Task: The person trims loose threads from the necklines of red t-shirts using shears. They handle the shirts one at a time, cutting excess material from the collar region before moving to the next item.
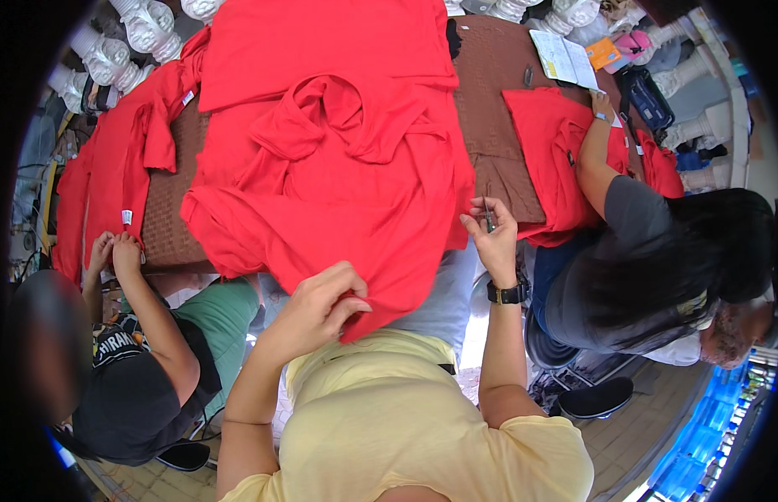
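A red shirt (322,188) lies spread in front of me, its round neck opening toward the far side and its near edge hanging over the table edge toward my lap. My left hand (319,309) is closed, pinching a fold of that near edge between thumb and fingers. To the right of the shirt, my right hand (496,238) is raised, its fingers curled round small thread snips (488,219) that point away from me. The snips are partly hidden by the fingers and do not touch the cloth.
More red cloth (322,38) lies beyond on the brown-covered table (498,84). A person at the left handles a red garment (112,180); another at the right has a hand near red shirts (548,159) and an open notebook (564,58). White balusters (150,29) line the far side.
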Motion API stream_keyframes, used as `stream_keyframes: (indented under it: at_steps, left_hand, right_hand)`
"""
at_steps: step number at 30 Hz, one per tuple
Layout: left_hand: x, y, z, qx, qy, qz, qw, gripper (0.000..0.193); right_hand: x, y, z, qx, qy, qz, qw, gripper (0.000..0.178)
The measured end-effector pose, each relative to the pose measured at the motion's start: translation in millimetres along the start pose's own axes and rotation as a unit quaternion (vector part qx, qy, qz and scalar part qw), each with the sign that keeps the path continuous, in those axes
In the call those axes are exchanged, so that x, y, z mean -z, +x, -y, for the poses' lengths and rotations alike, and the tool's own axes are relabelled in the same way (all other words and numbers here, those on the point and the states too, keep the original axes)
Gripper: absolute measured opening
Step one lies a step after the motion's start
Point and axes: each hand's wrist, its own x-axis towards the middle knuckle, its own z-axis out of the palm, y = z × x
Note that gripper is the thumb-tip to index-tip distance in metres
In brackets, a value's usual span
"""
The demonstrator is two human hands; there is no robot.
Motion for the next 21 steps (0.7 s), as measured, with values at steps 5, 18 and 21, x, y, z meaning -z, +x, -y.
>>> stream_keyframes:
  at_steps: [5, 18, 21]
  left_hand:
    - [19.9, -18.7, 20.3, -0.002, 0.136, -0.138, 0.981, 0.019]
    - [119.6, -66.2, 93.3, 0.177, 0.179, -0.375, 0.892, 0.011]
    - [131.7, -64.3, 31.6, 0.055, 0.277, -0.304, 0.910, 0.011]
  right_hand:
    - [-11.3, -4.4, 3.8, 0.011, -0.013, 0.010, 1.000, 0.027]
    - [1.1, 3.5, 42.7, -0.053, 0.086, 0.118, 0.988, 0.022]
    - [30.2, 8.2, 75.8, -0.117, 0.152, 0.167, 0.967, 0.031]
